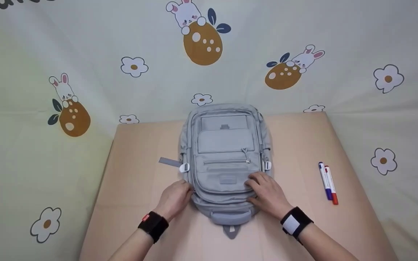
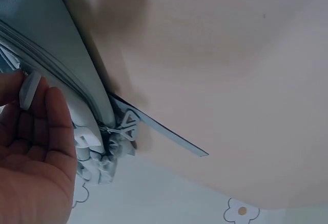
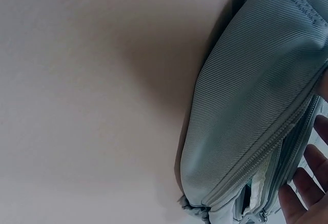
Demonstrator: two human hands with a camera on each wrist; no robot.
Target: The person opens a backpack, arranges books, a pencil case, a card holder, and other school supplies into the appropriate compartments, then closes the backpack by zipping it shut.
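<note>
lying face up between the fingers of both hands: one grey backpack (image 1: pixel 227 145), set on a beige tabletop (image 1: pixel 136 145), its padded carry handle (image 1: pixel 232 217) placed between the wrists.

left hand (image 1: pixel 174 197): a flat grey zip pull (image 2: pixel 29 89) is pinched between thumb and fingertips at the bag's side. just beyond these fingers, a white side buckle (image 1: pixel 184 167) and a loose webbing strap (image 1: pixel 169 161) are found.

right hand (image 1: pixel 269 192): fingers are spread and slightly bent, touching the front panel; the thumb is set apart, near the zip edge. beside them, a parted main zip (image 3: pixel 277 137) is seen, with something pale inside, not identifiable.

well to the right of these fingers: two whiteboard markers (image 1: pixel 328 185), one blue-capped, one red-capped.

handling, as judged: soft, sagging walls; ribbed cloth unlikely to slip; fairly light, not fragile. the pull is best gripped across its flat faces, the cloth kept taut beside the teeth; for lifting, the carry handle is advised.
</note>
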